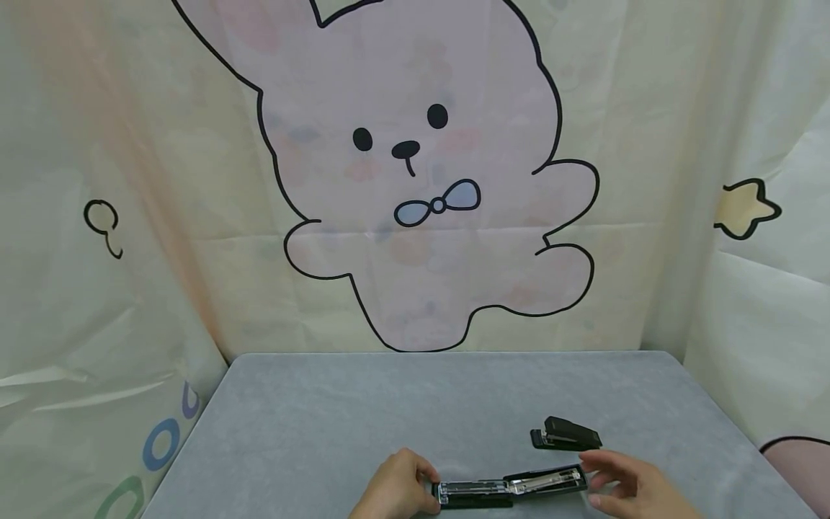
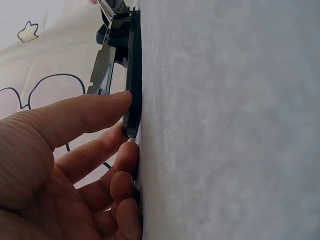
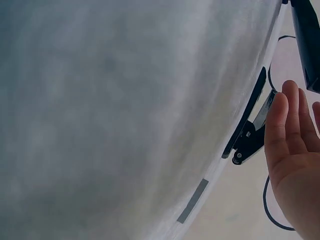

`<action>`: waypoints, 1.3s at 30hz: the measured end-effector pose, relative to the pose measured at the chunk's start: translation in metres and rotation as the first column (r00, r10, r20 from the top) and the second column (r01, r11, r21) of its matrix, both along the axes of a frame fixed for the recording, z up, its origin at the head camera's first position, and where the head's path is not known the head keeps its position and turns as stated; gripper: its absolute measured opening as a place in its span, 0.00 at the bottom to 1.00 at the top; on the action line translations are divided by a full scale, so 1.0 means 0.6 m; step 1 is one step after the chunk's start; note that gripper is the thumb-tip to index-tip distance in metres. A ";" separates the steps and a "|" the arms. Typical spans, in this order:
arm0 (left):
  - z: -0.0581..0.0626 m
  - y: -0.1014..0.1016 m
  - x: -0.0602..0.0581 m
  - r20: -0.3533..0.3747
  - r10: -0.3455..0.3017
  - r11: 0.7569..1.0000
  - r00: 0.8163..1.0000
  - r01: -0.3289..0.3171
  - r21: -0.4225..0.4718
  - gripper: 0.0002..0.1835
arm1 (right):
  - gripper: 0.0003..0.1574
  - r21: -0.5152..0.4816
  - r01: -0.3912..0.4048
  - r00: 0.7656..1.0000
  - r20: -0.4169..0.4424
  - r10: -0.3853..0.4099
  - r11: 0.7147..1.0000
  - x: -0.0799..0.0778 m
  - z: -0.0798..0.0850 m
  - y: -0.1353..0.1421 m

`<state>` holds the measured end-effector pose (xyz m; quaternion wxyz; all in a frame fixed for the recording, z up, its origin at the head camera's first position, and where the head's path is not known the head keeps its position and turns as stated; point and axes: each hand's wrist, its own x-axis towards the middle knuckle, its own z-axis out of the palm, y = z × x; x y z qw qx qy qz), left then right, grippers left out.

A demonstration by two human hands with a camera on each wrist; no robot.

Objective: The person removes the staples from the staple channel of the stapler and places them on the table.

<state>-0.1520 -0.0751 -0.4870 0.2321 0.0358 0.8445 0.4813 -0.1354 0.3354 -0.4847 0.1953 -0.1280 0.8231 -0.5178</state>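
A black stapler (image 1: 476,494) lies swung wide open on the table, its metal staple channel facing up and its top arm laid out to the right. My left hand (image 1: 400,484) pinches the left end of its base between thumb and fingers; the left wrist view shows the thumb against the dark base (image 2: 135,65). Beside the far end of the top arm is my right hand (image 1: 635,484), fingers extended and slightly bent. The right wrist view shows a gap between those fingers and the dark arm end (image 3: 307,47).
A second, smaller black stapler (image 1: 565,435) sits behind the opened one, near my right hand. The grey cloth-covered table (image 1: 363,404) ends at a printed curtain (image 1: 415,288). A dark grey strip (image 3: 192,201) shows near the table edge in the right wrist view.
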 end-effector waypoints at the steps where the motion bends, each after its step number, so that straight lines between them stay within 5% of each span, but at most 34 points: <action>1: 0.000 -0.001 0.000 0.005 -0.002 1.000 1.000 0.002 0.003 0.12 | 0.36 0.000 0.000 1.000 0.002 0.000 1.000 -0.001 0.000 -0.002; 11: -0.003 -0.002 0.005 -0.080 -0.025 1.000 0.996 0.024 -0.015 0.15 | 0.32 0.023 -0.038 0.998 -0.056 0.039 0.999 -0.013 -0.002 -0.016; 22: -0.004 0.001 0.007 -0.116 -0.038 0.998 0.993 0.031 -0.062 0.16 | 0.29 -0.065 -0.127 0.987 -0.103 0.120 0.990 -0.021 -0.011 -0.024; 34: 0.001 -0.010 -0.002 0.002 -0.040 0.999 0.999 0.040 0.015 0.15 | 0.30 -0.052 -0.054 0.998 -0.038 0.052 0.997 -0.013 0.003 -0.040; 39: 0.005 -0.019 0.001 -0.080 -0.030 0.998 0.996 0.034 0.060 0.16 | 0.30 -0.047 -0.011 0.999 -0.040 0.009 0.999 -0.014 0.011 -0.055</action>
